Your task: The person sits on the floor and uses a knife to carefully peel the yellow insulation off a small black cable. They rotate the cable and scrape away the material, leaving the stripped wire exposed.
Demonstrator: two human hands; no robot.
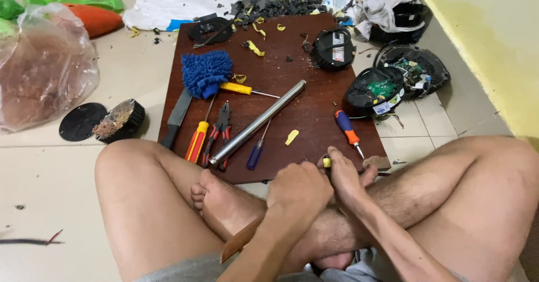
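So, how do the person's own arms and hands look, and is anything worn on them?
Both arms are bare up to the picture's lower edge: no sleeves show. The left hand and the right hand have no gloves, and I see no watch, ring or bracelet on either. The forearms are slim and lightly haired. Grey cloth shows only at the lap, not on the arms.

White sack [168,1]: lying flat on the floor past the far end of the brown board, white with blue and red print and a small round blue and green mark; dark scraps are sitting on it.
Clear bag [42,69]: sitting on the floor at the far left, thin, see-through, crumpled, showing brownish stuff inside.
Small label [338,38]: sticking on the round black part on the board, a pale strip.
Sticker [386,106]: sitting on the open black shell beside the board, white with a bit of colour.
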